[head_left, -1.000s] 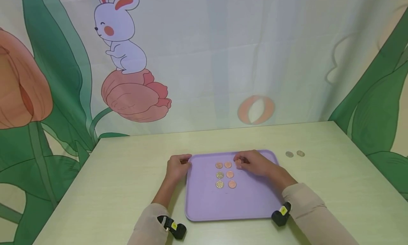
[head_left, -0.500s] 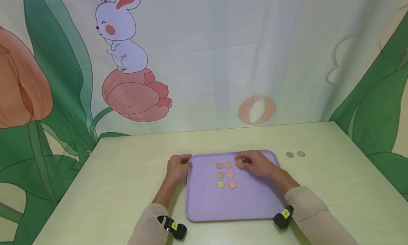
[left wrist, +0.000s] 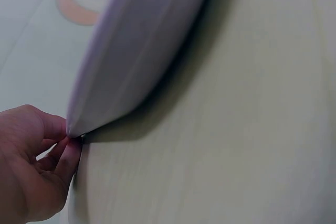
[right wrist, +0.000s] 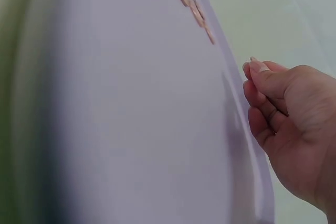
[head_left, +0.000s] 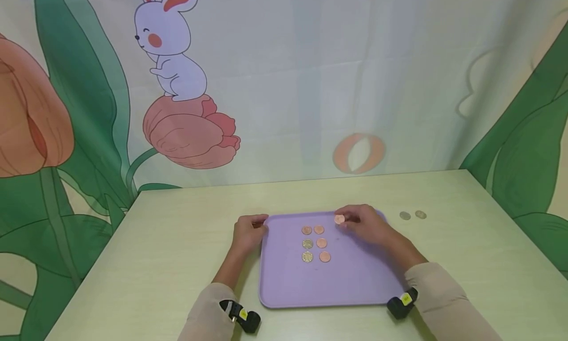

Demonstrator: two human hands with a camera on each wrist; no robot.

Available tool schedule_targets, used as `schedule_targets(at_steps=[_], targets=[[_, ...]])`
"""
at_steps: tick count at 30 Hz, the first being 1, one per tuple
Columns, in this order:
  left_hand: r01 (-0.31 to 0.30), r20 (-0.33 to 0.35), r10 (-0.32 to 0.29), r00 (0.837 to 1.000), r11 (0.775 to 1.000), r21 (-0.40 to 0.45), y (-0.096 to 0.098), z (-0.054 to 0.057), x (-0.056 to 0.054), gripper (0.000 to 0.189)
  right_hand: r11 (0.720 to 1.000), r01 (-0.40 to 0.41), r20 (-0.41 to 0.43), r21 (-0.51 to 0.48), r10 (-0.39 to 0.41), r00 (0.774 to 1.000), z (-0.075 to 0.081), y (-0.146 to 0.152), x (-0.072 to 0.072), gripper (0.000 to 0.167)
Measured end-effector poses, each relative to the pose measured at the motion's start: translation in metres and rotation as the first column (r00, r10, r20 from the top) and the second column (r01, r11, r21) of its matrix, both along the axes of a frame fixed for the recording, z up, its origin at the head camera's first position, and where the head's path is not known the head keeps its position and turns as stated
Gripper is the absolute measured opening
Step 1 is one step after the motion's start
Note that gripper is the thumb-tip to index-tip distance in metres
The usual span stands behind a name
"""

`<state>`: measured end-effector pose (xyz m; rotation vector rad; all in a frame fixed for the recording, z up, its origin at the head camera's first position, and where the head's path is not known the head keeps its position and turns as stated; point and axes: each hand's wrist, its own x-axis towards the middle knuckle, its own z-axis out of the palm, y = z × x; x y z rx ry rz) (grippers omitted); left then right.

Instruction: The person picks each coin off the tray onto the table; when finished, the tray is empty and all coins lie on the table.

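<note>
Two beige sleeves (head_left: 208,309) reach in from the near side, a small black camera (head_left: 248,321) at each wrist. Beyond them a lilac tray (head_left: 293,286) lies on a pale desk (head_left: 133,262), its long axis running left to right before the person. On it six coins lie flat in two columns of three: two gold-coloured coins (head_left: 307,256) in the nearer left places, four copper-coloured coins (head_left: 321,243) in the others.

At the tray's far left corner, the left hand (head_left: 246,232) pinches the rim between thumb and fingers. Near the far rim, the right hand (head_left: 366,225) has thumb and fingertips clamped on a copper coin (head_left: 339,219), right of the farthest pair. The work looks partly done: six coins arranged, this seventh not yet set down. Being round, it has no long axis; it is tipped up, its face towards the head camera.

Farther right, two greyish coins (head_left: 405,215) lie flat on the desk, apart from each other and off the tray, perhaps what is left. Behind hangs a pale curtain (head_left: 266,59) printed with a rabbit (head_left: 179,79) and tulips (head_left: 33,109).
</note>
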<state>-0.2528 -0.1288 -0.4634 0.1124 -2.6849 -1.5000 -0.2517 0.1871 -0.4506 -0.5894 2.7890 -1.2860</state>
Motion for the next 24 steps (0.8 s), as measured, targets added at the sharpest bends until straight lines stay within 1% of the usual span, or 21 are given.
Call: schedule_targets(at_steps=[6,14,19,24], targets=[[0.008,-0.006,-0.008,1.0,1.0,-0.005,0.0,0.0,0.0,0.035,0.999,0.026,0.006,-0.033,-0.026,1.0,0.005,0.012,-0.001,0.032],[0.004,0.005,-0.004,1.0,1.0,0.0,0.0,0.0,0.0,0.035,0.997,0.068,-0.018,-0.028,-0.069,0.997,0.013,0.027,0.003,0.034],[0.004,0.002,-0.004,1.0,1.0,-0.005,0.0,0.0,0.0,0.035,0.996,0.081,-0.054,-0.041,-0.083,0.995,0.014,0.038,0.004,0.034],[0.008,0.0,-0.008,1.0,1.0,0.001,-0.001,0.0,-0.001,0.036,0.995,0.099,-0.056,-0.029,-0.1,0.993,0.012,0.048,0.002,0.034]])
